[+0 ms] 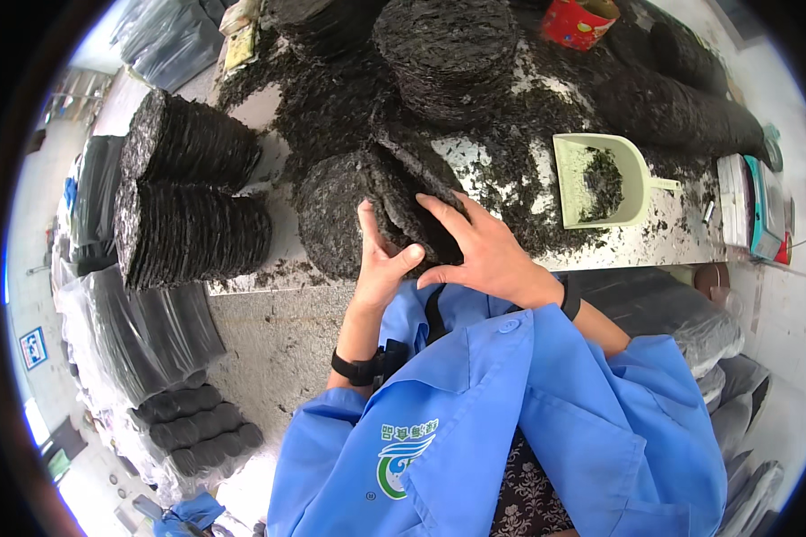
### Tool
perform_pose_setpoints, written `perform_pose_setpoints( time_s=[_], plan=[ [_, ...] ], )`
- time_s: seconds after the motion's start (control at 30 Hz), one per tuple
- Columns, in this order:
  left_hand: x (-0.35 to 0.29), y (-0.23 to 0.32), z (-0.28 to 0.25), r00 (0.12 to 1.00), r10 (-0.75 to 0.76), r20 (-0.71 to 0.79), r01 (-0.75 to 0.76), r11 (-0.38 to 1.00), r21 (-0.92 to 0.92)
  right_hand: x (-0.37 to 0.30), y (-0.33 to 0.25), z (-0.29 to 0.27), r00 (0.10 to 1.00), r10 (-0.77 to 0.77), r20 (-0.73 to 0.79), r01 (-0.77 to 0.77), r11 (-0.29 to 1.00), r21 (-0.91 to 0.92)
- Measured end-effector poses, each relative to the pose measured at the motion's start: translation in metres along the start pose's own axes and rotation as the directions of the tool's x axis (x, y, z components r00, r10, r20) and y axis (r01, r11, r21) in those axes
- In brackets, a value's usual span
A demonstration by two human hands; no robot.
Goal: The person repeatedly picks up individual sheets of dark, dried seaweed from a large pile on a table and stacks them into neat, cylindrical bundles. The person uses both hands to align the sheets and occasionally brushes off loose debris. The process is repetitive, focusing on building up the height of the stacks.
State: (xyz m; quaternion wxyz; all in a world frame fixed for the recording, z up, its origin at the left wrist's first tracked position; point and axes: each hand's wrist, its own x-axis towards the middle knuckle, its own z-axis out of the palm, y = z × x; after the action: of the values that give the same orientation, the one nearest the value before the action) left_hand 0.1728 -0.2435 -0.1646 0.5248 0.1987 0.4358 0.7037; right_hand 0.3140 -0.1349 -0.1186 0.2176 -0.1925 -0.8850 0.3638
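Note:
Between my hands, a bundle of round, dark dried seaweed sheets (412,213) stands tilted on edge at the table's front. My left hand (382,268) grips its near left side, thumb and fingers pressed against the layers. On the right, my right hand (493,255) curls its fingers over the bundle's edge, thumb at the lower side. A flat round seaweed cake (327,215) lies just left of the bundle, partly covered by it. What my fingertips touch on the bundle's far side is hidden.
Stacked seaweed rounds (197,234) lie sideways at the left; a tall stack (446,63) stands behind. To the right is a pale green dustpan (631,179) holding scraps. A red tin (578,22) stands at the back. Loose flakes cover much of the white table (600,255).

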Motion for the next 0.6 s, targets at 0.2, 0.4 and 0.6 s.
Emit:
perform_pose_setpoints(
  time_s=[0.2,0.4,0.6],
  plan=[
    [0.000,0.005,-0.024,0.985,-0.051,-0.164,-0.006,0.944,-0.329,0.000,0.029,-0.026,0.945,0.130,-0.300,-0.112,0.991,0.077],
    [-0.011,0.013,-0.064,0.947,-0.035,-0.319,-0.125,0.876,-0.467,-0.028,0.080,-0.080,0.648,0.675,-0.354,-0.107,0.541,0.834],
    [-0.007,0.028,-0.028,0.767,0.638,0.066,-0.485,0.509,0.711,-0.024,0.082,-0.063,0.727,0.571,-0.382,-0.218,0.719,0.660]
  ],
)
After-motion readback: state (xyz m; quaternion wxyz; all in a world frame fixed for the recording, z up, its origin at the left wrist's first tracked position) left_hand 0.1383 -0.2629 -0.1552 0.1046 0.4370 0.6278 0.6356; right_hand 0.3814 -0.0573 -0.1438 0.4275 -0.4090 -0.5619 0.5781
